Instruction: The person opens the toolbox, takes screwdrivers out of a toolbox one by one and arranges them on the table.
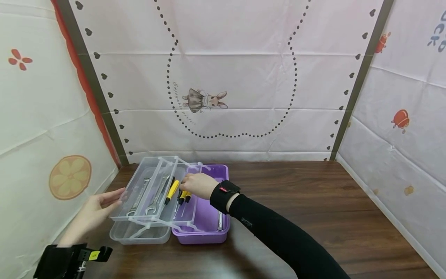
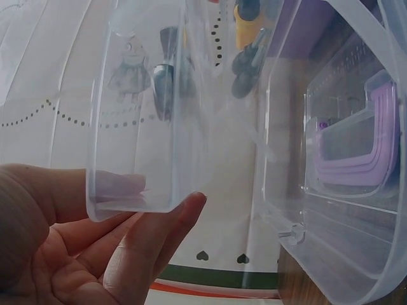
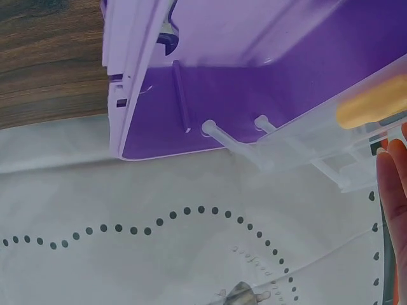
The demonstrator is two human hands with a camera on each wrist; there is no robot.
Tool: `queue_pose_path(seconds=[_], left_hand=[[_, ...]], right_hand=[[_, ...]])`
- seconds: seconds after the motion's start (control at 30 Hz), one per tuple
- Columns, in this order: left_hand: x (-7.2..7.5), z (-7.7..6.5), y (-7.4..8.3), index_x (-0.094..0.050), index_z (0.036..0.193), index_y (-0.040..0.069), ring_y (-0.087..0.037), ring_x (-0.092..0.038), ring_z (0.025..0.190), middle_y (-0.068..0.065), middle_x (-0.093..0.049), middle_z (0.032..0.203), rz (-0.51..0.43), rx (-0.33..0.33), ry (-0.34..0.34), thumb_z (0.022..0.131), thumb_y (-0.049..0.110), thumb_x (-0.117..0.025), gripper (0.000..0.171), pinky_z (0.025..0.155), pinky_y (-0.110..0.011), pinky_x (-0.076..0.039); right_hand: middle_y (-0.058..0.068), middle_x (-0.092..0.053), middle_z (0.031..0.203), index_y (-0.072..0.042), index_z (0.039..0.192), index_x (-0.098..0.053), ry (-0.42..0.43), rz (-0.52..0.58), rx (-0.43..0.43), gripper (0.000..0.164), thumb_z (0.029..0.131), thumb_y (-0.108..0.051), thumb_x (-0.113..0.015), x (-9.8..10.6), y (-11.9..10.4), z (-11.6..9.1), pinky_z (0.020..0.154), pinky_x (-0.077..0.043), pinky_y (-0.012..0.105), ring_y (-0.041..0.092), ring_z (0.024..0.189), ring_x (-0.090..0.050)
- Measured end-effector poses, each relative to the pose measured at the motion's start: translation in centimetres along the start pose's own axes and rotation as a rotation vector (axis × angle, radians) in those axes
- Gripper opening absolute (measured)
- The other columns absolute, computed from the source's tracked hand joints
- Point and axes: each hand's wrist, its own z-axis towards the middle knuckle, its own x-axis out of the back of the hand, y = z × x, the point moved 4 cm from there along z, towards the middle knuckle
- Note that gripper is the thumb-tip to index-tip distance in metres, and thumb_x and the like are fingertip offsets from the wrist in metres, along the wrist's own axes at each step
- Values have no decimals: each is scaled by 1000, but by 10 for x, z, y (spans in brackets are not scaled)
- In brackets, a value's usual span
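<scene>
My left hand (image 1: 99, 205) pinches the left end of a clear plastic tray (image 2: 130, 184), thumb on one side and fingers on the other. The stepped tray unit hangs on white hinged arms (image 3: 232, 143) beside a purple toolbox (image 1: 209, 233). Wrenches (image 1: 139, 197) lie in its left compartments. A yellow-and-black screwdriver (image 1: 172, 190) lies further right, near smaller yellow-handled ones (image 1: 182, 197). My right hand (image 1: 198, 185) reaches over the tray's right part, fingertips close by these handles. In the right wrist view its fingers (image 3: 391, 175) show beside the tray wall; I cannot tell whether they hold anything.
The toolbox's clear lid (image 1: 146, 236) lies folded open on the brown wooden table (image 1: 296, 217), under the tray; a purple carrying handle (image 2: 346, 171) is set in it. A metal tool (image 1: 220, 221) sits inside the purple box. White printed cloth walls (image 1: 237, 85) enclose the table.
</scene>
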Motion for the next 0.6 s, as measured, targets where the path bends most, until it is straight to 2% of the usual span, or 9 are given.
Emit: queue_pose_path(seconds=[0.23,0.47,0.6], left_hand=[[-2,-1,0,-50,138,-10,22,-47,95,-32,-56,134,37,58,-28,101,16,-56,46,73,-7,-47],[0,-1,1,-51,137,-12,22,-47,96,-34,-56,132,12,23,-7,101,14,-57,45,73,-5,-46],[0,-1,1,-51,137,-11,22,-47,96,-33,-57,132,7,25,-6,101,15,-57,45,73,-5,-46]], right_hand=[[-10,-72,103,-25,111,-73,2,-17,14,24,96,-9,-63,0,-3,3,81,-52,15,6,100,-63],[-11,-71,102,-26,106,-74,-18,-16,-3,18,97,-16,-62,2,-6,5,81,-53,16,4,98,-64],[-11,-71,101,-26,102,-75,-14,-28,-9,15,97,-20,-62,3,-8,6,79,-53,15,3,95,-64]])
